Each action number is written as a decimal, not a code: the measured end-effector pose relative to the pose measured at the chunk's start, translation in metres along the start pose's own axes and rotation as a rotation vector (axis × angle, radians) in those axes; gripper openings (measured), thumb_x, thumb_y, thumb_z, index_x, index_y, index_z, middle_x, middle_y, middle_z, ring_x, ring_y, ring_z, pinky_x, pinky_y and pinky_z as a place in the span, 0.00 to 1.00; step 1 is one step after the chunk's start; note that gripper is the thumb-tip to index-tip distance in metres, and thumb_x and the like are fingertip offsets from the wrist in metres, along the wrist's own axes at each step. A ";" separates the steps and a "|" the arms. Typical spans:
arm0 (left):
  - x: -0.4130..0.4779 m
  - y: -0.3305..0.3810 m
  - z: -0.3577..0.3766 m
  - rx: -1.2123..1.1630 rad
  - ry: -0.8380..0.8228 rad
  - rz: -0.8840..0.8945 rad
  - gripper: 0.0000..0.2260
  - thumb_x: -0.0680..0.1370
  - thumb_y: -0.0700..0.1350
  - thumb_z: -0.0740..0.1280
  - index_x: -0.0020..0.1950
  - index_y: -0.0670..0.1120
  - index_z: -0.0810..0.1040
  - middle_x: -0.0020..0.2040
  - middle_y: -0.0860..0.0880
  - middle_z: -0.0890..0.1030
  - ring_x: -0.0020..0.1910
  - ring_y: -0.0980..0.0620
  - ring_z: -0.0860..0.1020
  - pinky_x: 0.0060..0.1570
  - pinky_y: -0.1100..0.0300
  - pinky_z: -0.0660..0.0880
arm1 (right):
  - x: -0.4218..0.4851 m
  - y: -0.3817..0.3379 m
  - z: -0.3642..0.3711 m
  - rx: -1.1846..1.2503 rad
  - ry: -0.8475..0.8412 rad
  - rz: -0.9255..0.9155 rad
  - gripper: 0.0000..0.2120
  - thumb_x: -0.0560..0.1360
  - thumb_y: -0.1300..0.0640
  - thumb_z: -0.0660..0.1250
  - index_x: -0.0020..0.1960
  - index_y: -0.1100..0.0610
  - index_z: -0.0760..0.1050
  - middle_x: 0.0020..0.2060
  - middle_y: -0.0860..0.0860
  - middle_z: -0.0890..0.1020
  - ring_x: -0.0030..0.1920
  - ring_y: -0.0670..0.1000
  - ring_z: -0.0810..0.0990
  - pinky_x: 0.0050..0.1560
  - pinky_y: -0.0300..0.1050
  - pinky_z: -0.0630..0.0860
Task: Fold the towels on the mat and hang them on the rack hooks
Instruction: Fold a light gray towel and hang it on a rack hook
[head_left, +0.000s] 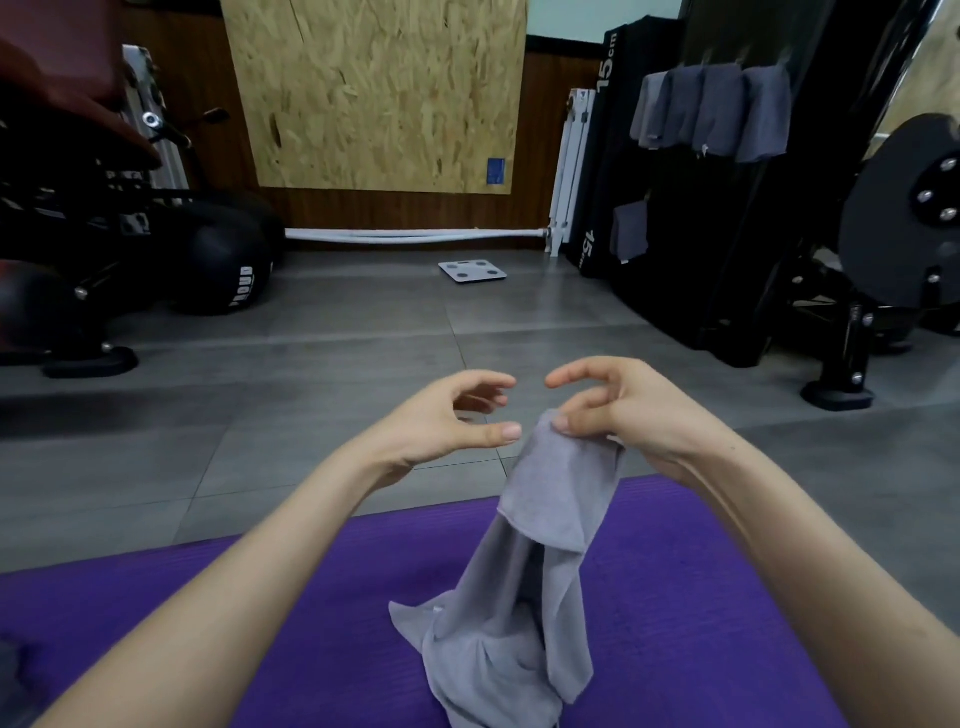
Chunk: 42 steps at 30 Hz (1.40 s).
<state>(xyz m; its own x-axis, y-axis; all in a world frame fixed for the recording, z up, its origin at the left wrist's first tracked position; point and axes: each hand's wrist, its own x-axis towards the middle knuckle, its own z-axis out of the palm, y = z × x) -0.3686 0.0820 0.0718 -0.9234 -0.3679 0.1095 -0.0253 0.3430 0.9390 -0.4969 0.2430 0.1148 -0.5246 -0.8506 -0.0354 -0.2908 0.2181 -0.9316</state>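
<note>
My right hand (623, 410) has the grip: thumb and curled fingers pinch the top edge of a pale grey towel (550, 519), lifted so the cloth hangs in a loose, twisted column, its lower end bunched on the purple mat (685, 582). My left hand (447, 415) holds nothing. Its fingers are relaxed and slightly bent, and the thumb tip sits just beside the towel's raised edge without touching it, as far as I can see. I judge this to be the start of a fold. The towel is crumpled, no crease is set, and it needs a second corner found and the cloth spread before it can be doubled over. Across the tiled floor to my right, the dark rack (727, 234) carries four darker grey towels (711, 114) side by side in an upper row and one more grey towel (629, 231) lower down, so a good share of the job looks done. The hooks themselves are too small to make out from here. What is left, on this view, is folding the towel in hand and carrying it over to a free hook. A dark patch at the mat's near left edge could be another cloth, but I cannot tell.
</note>
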 end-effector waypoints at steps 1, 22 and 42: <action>0.000 0.001 0.003 -0.011 -0.022 0.008 0.27 0.67 0.49 0.74 0.65 0.53 0.72 0.56 0.54 0.79 0.58 0.58 0.76 0.60 0.59 0.72 | -0.001 0.001 0.000 0.003 -0.038 -0.002 0.17 0.70 0.71 0.70 0.55 0.56 0.76 0.35 0.55 0.84 0.33 0.46 0.79 0.37 0.40 0.71; -0.001 0.028 -0.005 0.101 0.008 0.097 0.13 0.68 0.41 0.76 0.47 0.41 0.76 0.44 0.47 0.82 0.46 0.55 0.80 0.49 0.63 0.76 | 0.002 0.007 0.022 0.055 0.131 -0.277 0.03 0.70 0.64 0.73 0.42 0.57 0.83 0.35 0.50 0.85 0.38 0.43 0.81 0.39 0.35 0.76; -0.007 0.043 -0.024 -0.012 0.261 0.217 0.02 0.72 0.39 0.71 0.40 0.44 0.79 0.34 0.56 0.80 0.36 0.61 0.76 0.38 0.71 0.72 | 0.005 0.108 0.058 0.037 0.053 -0.076 0.02 0.72 0.65 0.71 0.43 0.60 0.79 0.37 0.50 0.81 0.39 0.48 0.77 0.43 0.39 0.75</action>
<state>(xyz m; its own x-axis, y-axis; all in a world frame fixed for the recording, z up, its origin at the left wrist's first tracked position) -0.3535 0.0782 0.1190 -0.7772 -0.4971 0.3858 0.1671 0.4281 0.8881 -0.4848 0.2341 -0.0065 -0.5444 -0.8371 0.0539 -0.3020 0.1356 -0.9436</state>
